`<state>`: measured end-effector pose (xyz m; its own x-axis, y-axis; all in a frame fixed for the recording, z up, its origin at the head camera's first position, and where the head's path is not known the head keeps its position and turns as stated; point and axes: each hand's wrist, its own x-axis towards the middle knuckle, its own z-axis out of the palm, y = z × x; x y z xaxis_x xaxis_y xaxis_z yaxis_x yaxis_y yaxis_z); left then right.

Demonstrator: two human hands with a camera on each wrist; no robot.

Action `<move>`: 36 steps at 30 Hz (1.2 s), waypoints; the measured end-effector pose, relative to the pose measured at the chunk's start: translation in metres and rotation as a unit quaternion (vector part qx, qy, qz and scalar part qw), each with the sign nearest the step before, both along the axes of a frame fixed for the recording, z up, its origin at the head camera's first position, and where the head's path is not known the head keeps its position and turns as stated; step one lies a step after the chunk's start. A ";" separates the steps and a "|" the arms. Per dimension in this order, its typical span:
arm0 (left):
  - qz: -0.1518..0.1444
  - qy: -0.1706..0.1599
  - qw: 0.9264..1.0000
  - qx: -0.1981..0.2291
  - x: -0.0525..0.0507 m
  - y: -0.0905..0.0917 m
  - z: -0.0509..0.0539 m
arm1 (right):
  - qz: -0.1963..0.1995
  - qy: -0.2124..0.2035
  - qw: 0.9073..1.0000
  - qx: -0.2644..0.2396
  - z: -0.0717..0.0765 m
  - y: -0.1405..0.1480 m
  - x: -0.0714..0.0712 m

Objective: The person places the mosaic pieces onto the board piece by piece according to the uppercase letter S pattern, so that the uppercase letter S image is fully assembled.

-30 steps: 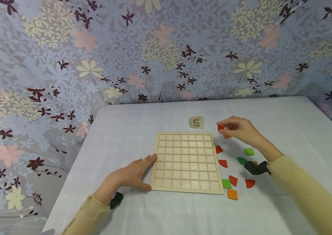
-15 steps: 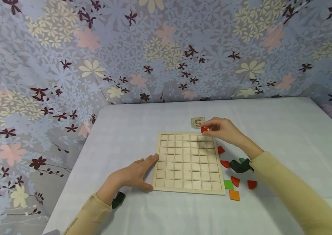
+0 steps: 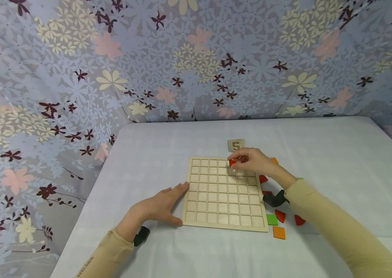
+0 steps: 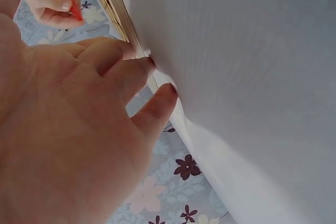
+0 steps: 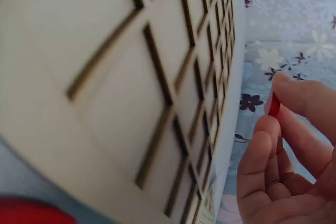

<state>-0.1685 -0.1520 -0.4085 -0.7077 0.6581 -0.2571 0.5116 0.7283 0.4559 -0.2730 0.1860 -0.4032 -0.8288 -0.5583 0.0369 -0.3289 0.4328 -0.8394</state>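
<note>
A square wooden grid board (image 3: pixel 225 227) lies on the white table, its cells bare where they show. My right hand (image 3: pixel 253 160) pinches a small red tile (image 3: pixel 232 162) between thumb and fingertips, over the far rows of the board. The right wrist view shows the red tile (image 5: pixel 274 105) edge-on, apart from the grid. My left hand (image 3: pixel 159 204) rests at the board's left edge, fingers extended and touching it; in the left wrist view the left hand's fingertips (image 4: pixel 167 94) meet table and board edge.
A small card with a pattern (image 3: pixel 235 144) lies beyond the board. Along the right side are red quarter-round tiles (image 3: pixel 280 216), a green square (image 3: pixel 272 219) and an orange square (image 3: pixel 279 232). My right forearm (image 3: pixel 335 224) covers part of this area.
My right hand has carried the red tile leftward from the loose pieces to above the board's far rows, lowering it slightly. The left hand stays at the board's edge.
</note>
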 end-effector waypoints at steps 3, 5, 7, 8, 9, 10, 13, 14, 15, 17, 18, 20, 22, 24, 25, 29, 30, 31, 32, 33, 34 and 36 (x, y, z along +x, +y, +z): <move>0.002 -0.001 1.000 -0.003 0.000 0.001 0.000 | 0.004 0.000 1.000 0.021 -0.004 -0.003 -0.001; 0.004 -0.003 1.000 -0.004 0.000 0.002 0.001 | 0.007 0.007 0.999 0.041 -0.007 -0.004 -0.002; 0.006 -0.003 1.000 -0.004 0.000 0.002 0.001 | 0.013 0.021 0.998 0.061 -0.009 -0.006 -0.002; 0.006 -0.003 1.000 -0.004 0.000 0.002 0.001 | 0.016 0.028 0.997 0.070 -0.010 -0.007 -0.003; 0.006 -0.003 1.000 -0.004 0.000 0.002 0.001 | 0.020 0.035 0.996 0.076 -0.012 -0.007 -0.003; 0.006 -0.003 1.000 -0.004 0.000 0.002 0.001 | 0.023 0.041 0.996 0.082 -0.012 -0.008 -0.003; 0.007 -0.005 1.000 -0.002 0.000 0.002 0.001 | 0.033 0.055 0.994 0.093 -0.014 -0.011 -0.002; 0.008 -0.006 1.000 -0.002 0.000 0.002 0.000 | 0.034 0.055 0.993 0.096 -0.014 -0.011 -0.002; 0.009 -0.007 1.000 -0.002 0.000 0.003 0.000 | 0.035 0.055 0.993 0.098 -0.014 -0.012 -0.002; 0.012 -0.008 1.000 -0.003 -0.001 0.003 0.000 | 0.039 0.058 0.993 0.100 -0.014 -0.012 -0.002; 0.014 -0.009 1.000 -0.004 -0.001 0.003 -0.001 | 0.041 0.060 0.992 0.101 -0.014 -0.013 -0.002; 0.016 -0.009 1.000 -0.006 -0.001 0.003 -0.001 | 0.041 0.065 0.991 0.106 -0.014 -0.013 -0.002; 0.018 -0.010 1.000 -0.006 -0.001 0.003 -0.002 | 0.042 0.072 0.991 0.108 -0.013 -0.013 -0.001; 0.017 -0.010 1.000 -0.007 -0.001 0.003 -0.002 | 0.041 0.078 0.990 0.110 -0.014 -0.014 -0.001; 0.017 -0.010 1.000 -0.007 -0.001 0.002 -0.002 | 0.041 0.080 0.990 0.111 -0.014 -0.014 -0.001; 0.016 -0.010 1.000 -0.008 -0.001 0.002 -0.002 | 0.040 0.087 0.989 0.117 -0.015 -0.015 -0.001; 0.015 -0.010 1.000 -0.006 -0.001 0.002 -0.002 | 0.040 0.090 0.988 0.118 -0.016 -0.015 -0.001; 0.015 -0.010 1.000 -0.005 0.000 0.002 -0.002 | 0.040 0.092 0.988 0.120 -0.016 -0.015 -0.001; 0.015 -0.010 1.000 -0.004 0.000 0.002 -0.002 | 0.039 0.094 0.987 0.120 -0.015 -0.016 -0.001; 0.015 -0.010 1.000 -0.004 0.000 0.002 -0.002 | 0.036 0.095 0.987 0.121 -0.015 -0.016 0.000; 0.015 -0.010 1.000 -0.004 0.000 0.002 -0.002 | 0.035 0.096 0.987 0.120 -0.015 -0.016 0.000; 0.016 -0.010 1.000 -0.004 0.000 0.002 -0.001 | 0.034 0.098 0.988 0.118 -0.013 -0.016 0.001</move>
<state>-0.1686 -0.1503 -0.4098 -0.7227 0.6332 -0.2770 0.4788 0.7477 0.4600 -0.2724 0.1702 -0.4166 -0.7789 -0.6247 0.0549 -0.5097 0.5797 -0.6357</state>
